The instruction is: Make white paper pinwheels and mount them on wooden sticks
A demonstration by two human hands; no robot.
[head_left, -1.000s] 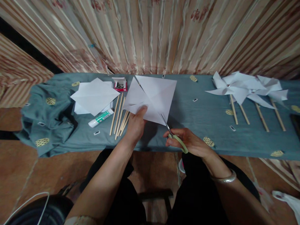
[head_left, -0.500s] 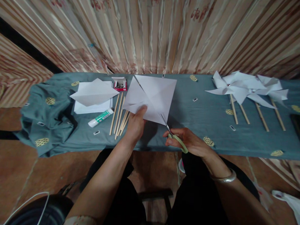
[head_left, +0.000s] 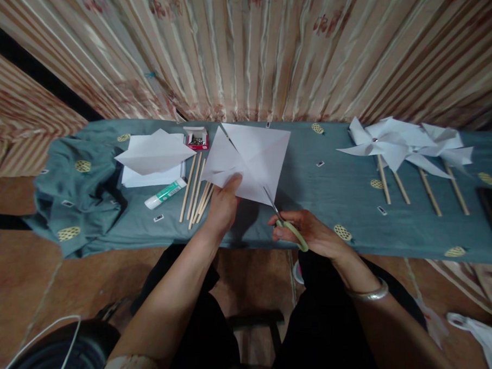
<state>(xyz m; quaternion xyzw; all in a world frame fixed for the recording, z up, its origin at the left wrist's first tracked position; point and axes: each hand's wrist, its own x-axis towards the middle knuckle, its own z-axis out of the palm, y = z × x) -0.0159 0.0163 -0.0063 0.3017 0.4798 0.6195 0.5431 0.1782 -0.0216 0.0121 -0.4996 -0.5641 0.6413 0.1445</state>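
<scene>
Past the near edge of the counter [head_left: 307, 182]: forearms [head_left: 184, 285] slant inward.
Left hand [head_left: 224, 205]: thumb uppermost, pinching white paper [head_left: 257, 155] between near and far edges.
Right hand [head_left: 303, 225]: fingers [head_left: 285, 234] gripping scissors [head_left: 293, 230], blades [head_left: 272, 201] at paper's near-right corner.

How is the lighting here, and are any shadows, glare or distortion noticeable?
Head view, all remarks: dim, soft light; a dark shadow on the teal cloth below the paper sheet; a pale glint on the silver bracelet; folds of the curtain fan outward, suggesting wide-angle distortion; fine print on the white tube unreadable.
</scene>
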